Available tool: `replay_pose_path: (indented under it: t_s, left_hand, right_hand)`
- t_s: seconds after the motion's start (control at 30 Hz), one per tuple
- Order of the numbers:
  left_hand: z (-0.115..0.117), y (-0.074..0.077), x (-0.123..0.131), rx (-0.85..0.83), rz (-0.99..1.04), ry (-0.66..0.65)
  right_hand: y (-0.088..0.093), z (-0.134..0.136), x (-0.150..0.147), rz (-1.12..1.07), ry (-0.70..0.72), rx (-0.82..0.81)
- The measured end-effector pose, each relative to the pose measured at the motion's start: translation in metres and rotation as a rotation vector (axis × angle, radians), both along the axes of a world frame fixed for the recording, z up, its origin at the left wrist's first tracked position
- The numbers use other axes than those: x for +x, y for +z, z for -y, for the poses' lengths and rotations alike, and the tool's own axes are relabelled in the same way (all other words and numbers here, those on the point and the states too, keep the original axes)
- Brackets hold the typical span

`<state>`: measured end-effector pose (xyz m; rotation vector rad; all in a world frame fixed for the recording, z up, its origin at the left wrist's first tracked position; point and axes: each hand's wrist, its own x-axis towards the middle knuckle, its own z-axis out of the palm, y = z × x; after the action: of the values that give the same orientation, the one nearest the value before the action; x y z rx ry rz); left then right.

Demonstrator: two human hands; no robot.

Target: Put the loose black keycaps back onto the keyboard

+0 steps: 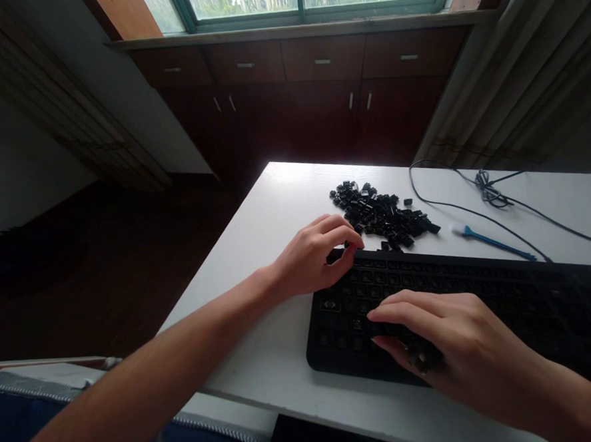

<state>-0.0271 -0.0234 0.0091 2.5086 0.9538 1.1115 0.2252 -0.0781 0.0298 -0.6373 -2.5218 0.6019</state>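
A black keyboard (479,270) lies on the white table, and many of its key positions on the left look bare of caps. Near its far left corner my left hand (322,253) has thumb and fingers curled into a pinch; whatever is between the fingertips is hidden. Over the lower left keys, my right hand (447,332) is curled, with its thumb and index fingertips a little apart. Small dark pieces that look like keycaps (424,358) show under its palm. Just beyond the keyboard is a heap of loose black keycaps (380,212).
A blue-handled brush (497,242) lies behind the keyboard. A black cable (491,189) loops across the far right of the white table (246,237). One keycap (408,202) sits apart from the heap. Beyond stand dark wooden cabinets (294,114) under a window.
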Motion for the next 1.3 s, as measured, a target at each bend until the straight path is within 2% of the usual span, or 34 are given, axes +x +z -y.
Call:
replay_pose_path:
  t_s: [0.57,0.67,0.8,0.93,1.07,1.17,1.3]
  left_hand:
    - [0.001,0.0,0.0,-0.013,-0.014,0.01]
    - [0.001,0.0,0.0,-0.017,-0.015,0.008]
    - [-0.001,-0.002,0.001,-0.07,0.053,0.009]
    - [-0.009,-0.005,0.001,-0.225,0.214,0.107]
    - [-0.017,-0.008,-0.001,-0.365,0.351,0.193]
    - [-0.02,-0.009,-0.003,-0.419,0.433,0.211]
    - [-0.022,-0.011,-0.004,-0.451,0.479,0.202]
  right_hand:
    - [-0.002,-0.003,0.001,-0.009,-0.001,0.01]
    - [0.002,-0.003,-0.002,-0.013,-0.015,0.016]
    - [0.014,-0.003,-0.001,-0.159,-0.056,-0.032]
    - [0.02,-0.002,0.005,-0.389,-0.149,-0.2]
    - [0.026,-0.006,-0.007,-0.637,-0.294,-0.627]
    - [0.047,-0.004,-0.024,-0.635,-0.231,-0.831]
    - [0.086,0.012,-0.037,-0.694,-0.174,-0.851]
